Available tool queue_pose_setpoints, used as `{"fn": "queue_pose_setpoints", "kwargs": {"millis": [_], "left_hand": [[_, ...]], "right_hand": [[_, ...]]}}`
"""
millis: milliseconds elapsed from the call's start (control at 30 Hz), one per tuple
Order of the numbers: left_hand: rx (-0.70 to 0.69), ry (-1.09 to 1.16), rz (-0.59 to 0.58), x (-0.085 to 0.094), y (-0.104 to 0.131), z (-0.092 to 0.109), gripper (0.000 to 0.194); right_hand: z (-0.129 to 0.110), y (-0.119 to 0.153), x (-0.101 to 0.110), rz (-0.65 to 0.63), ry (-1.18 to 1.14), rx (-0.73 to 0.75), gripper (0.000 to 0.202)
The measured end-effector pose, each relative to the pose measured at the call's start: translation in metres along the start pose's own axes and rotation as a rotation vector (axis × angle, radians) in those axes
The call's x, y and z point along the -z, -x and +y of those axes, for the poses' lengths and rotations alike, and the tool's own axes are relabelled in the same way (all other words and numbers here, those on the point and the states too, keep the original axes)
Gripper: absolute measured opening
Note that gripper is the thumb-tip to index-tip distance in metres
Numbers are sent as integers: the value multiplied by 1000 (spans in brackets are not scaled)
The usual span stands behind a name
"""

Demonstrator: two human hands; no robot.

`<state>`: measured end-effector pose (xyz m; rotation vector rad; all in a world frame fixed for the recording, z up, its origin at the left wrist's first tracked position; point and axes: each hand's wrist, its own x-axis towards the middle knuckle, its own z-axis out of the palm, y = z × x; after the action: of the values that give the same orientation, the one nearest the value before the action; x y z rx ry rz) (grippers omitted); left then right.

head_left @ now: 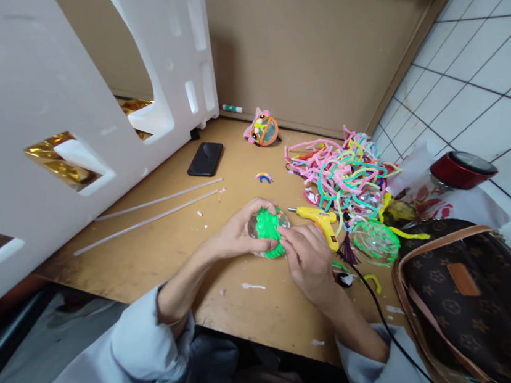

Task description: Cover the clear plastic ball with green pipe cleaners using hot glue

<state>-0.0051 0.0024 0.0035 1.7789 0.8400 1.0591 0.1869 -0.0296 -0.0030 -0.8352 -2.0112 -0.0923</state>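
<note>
My left hand (238,233) is wrapped round a clear, rounded plastic shell whose front carries bright green fuzzy pipe cleaner (268,227), with the thumb lying across the green. My right hand (306,257) is closed, its fingertips pinched together at the right edge of the green pipe cleaner; the exact grip is partly hidden. Just beyond the right hand lies a yellow hot glue gun (320,216), nozzle to the left. A second clear shell with green pipe cleaner (376,242) rests to the right.
Tangled pastel pipe cleaners (337,170) heap at the back right. Beside them stand a red-lidded jar (447,184) and a brown handbag (457,297). Left are glue sticks (149,222), a black phone (206,159) and a white plastic panel (177,70). A decorated pink-orange ball (263,128) sits behind.
</note>
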Motion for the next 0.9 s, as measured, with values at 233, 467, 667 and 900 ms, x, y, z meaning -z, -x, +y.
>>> {"fn": "queue_pose_setpoints", "kwargs": {"millis": [233, 467, 667, 900], "left_hand": [[-5, 6, 0, -1, 0, -1, 44], [-12, -8, -11, 0, -1, 1, 44], [-25, -100, 26, -1, -1, 5, 42], [-82, -253, 35, 0, 0, 7, 39]], "right_hand": [[-1, -4, 4, -71, 0, -27, 25], [0, -5, 4, -96, -54, -63, 23], [0, -4, 4, -98, -14, -43, 25], [2, -3, 3, -75, -17, -17, 28]]}}
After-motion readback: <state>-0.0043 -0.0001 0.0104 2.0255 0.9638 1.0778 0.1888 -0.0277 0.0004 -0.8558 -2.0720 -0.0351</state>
